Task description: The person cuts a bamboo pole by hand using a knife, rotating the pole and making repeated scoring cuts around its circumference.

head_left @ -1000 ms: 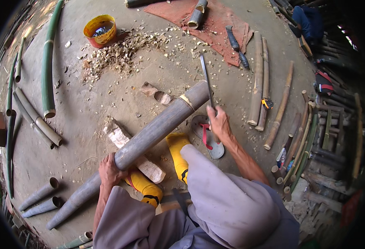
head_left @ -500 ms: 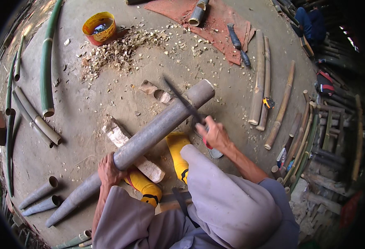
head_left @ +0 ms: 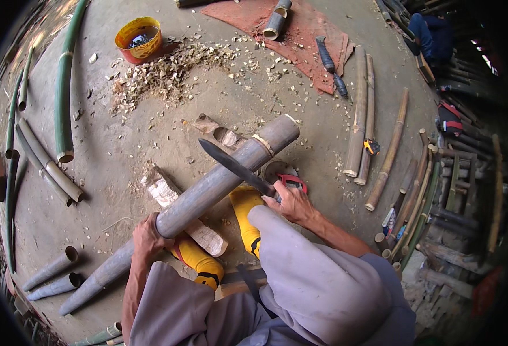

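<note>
A thick grey bamboo pole (head_left: 205, 187) slants from the lower left to the upper right, resting across a rough, pale-hewn wood block (head_left: 207, 236). My left hand (head_left: 148, 235) is wrapped round the pole's lower half. In my right hand (head_left: 293, 205) is the handle of a machete (head_left: 231, 164), its dark blade lying over the pole and pointing to the upper left. A pale cut ring (head_left: 263, 145) shows at a joint near the pole's far end. My yellow-covered feet (head_left: 245, 210) flank the pole.
Wood chips (head_left: 161, 81) lie heaped beside a yellow-red bowl (head_left: 138, 40) of dark liquid. Bamboo lengths (head_left: 387, 150) lie at right, with a tape measure (head_left: 371, 146). A dark-handled tool (head_left: 325, 55) rests on a red cloth (head_left: 242, 14). Green bamboo (head_left: 65, 104) lies at left.
My right hand has moved slightly down, and the machete blade has swung flatter, down and left along the pole. The pale ring it covered now shows. My left hand keeps its grip.
</note>
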Demonstrator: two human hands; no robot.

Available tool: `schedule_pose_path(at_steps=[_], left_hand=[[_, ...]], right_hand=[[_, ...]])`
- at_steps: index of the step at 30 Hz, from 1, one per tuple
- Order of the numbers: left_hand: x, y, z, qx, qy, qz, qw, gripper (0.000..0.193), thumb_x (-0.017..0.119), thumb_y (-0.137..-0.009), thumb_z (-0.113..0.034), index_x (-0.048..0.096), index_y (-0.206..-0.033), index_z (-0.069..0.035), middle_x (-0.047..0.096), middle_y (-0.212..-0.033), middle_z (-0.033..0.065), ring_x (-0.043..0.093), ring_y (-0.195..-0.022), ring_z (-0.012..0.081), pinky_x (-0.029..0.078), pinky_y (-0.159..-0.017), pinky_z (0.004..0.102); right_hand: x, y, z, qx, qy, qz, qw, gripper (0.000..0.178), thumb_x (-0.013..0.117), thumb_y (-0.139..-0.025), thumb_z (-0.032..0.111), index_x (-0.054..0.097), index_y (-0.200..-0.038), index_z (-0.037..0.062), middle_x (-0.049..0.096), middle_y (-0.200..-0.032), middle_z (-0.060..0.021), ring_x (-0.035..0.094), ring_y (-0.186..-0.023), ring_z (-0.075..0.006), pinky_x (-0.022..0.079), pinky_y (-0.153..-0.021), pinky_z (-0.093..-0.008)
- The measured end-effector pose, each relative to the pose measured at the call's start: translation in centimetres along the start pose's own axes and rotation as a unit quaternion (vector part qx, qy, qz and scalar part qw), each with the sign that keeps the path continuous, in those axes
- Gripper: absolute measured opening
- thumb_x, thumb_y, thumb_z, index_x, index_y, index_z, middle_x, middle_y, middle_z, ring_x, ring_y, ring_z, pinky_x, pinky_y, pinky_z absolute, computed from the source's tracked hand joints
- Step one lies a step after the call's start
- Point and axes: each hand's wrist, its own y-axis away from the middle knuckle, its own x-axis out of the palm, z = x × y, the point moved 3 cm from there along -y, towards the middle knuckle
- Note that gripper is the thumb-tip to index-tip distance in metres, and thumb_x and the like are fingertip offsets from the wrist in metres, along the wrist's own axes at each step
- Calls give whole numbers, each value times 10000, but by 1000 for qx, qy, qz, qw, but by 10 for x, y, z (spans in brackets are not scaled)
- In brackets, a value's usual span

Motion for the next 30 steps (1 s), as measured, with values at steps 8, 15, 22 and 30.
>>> schedule_pose_path(at_steps=[8, 15, 22, 30], left_hand=[[-1, 4, -1, 2, -2, -28, 1000, 735, 819, -458, -298, 639, -1132, -64, 691, -1032, 169, 666, -954, 360, 512, -871, 435], [-18, -7, 14, -22, -106, -202, 973, 733, 801, -524, -270, 577, -1199, -93, 633, -1076, 137, 591, -1043, 337, 443, -930, 449], [-22, -34, 18, 11, -107, -188, 976, 852, 844, -529, -283, 499, -1285, -94, 582, -1180, 137, 538, -1130, 329, 405, -975, 449], [-59, 14, 99, -140, -32, -15, 990, 866, 866, -457, -257, 553, -1243, -74, 664, -1137, 156, 616, -1091, 340, 462, -962, 432]], right_hand=[[-42, -31, -42, 248, -180, -196, 931, 511, 548, -961, 503, 526, -848, 5, 541, -563, -109, 579, -487, -213, 455, -479, -393], [-12, -18, 4, 184, -199, -182, 945, 401, 547, -964, 412, 572, -890, 18, 592, -635, -115, 591, -520, -207, 469, -503, -366], [12, -7, -12, 193, -260, -187, 928, 398, 566, -962, 398, 570, -921, 3, 575, -595, -106, 593, -467, -197, 460, -463, -359], [22, 12, -36, 243, -223, -164, 930, 369, 558, -954, 367, 599, -981, 1, 613, -794, -198, 636, -745, -340, 474, -660, -443]])
